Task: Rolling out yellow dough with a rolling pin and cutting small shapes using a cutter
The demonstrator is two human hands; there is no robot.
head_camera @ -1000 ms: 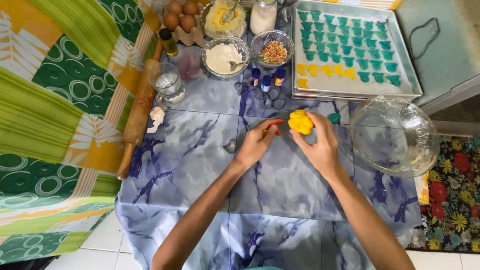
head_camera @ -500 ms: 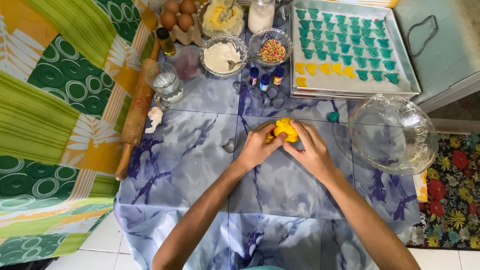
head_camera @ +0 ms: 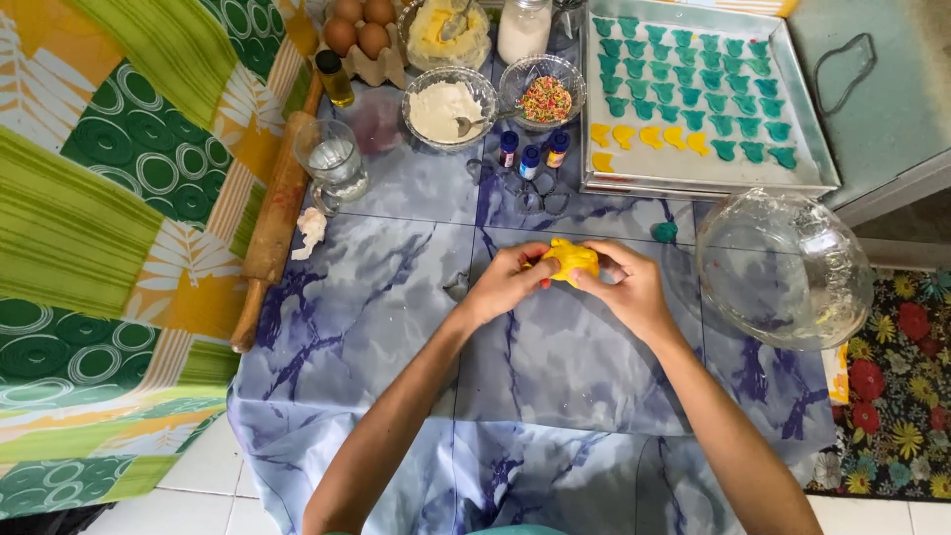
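Both hands are holding one lump of yellow dough just above the middle of the blue marbled table. The left hand is curling its fingers around the left side of the dough, thumb pressing on it. The right hand is gripping the right side, its fingers bent and closed on the lump.

Far from the hands, three small bottles with red, blue and orange caps are standing in a row. A tall white jar is standing at the far edge. A small yellow bottle is sitting beside the eggs.

On the far right, a metal tray is holding green and yellow dough shapes. A glass bowl is lying just right of the right hand. A wooden rolling pin is lying on the left.
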